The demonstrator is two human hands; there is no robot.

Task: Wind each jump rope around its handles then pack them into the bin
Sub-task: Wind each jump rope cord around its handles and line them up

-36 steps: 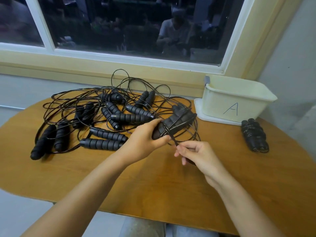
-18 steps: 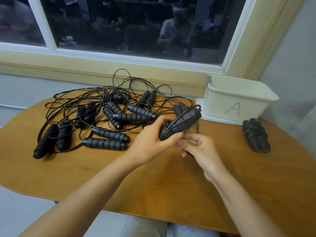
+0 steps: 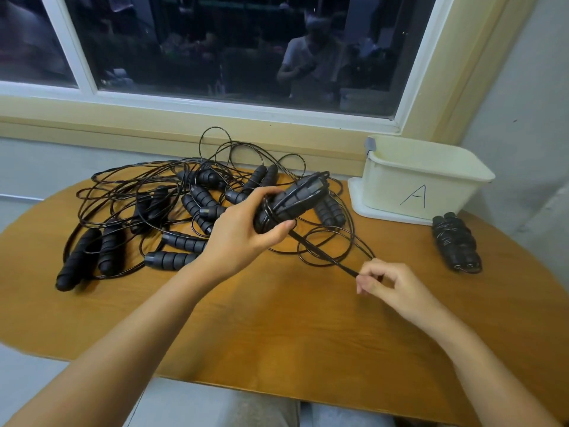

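Note:
My left hand (image 3: 246, 232) grips a pair of black jump rope handles (image 3: 295, 198) held together above the table, with cord partly wound around them. From the handles a taut black cord (image 3: 326, 257) runs down and right to my right hand (image 3: 391, 285), which pinches it between thumb and fingers. A finished wound rope bundle (image 3: 455, 245) lies on the table to the right, in front of the cream bin (image 3: 425, 192) marked "A". Behind my left hand sits a tangled pile of black ropes and handles (image 3: 172, 211).
The oval wooden table (image 3: 277, 328) carries everything, its front edge close to me. The bin stands on a white lid (image 3: 357, 204) at the back right, next to the window sill. A dark window (image 3: 231, 44) fills the wall behind.
My right hand has pulled away from the handles, down and to the right, drawing the cord out taut. My left hand has kept hold of the handles and lifted them slightly.

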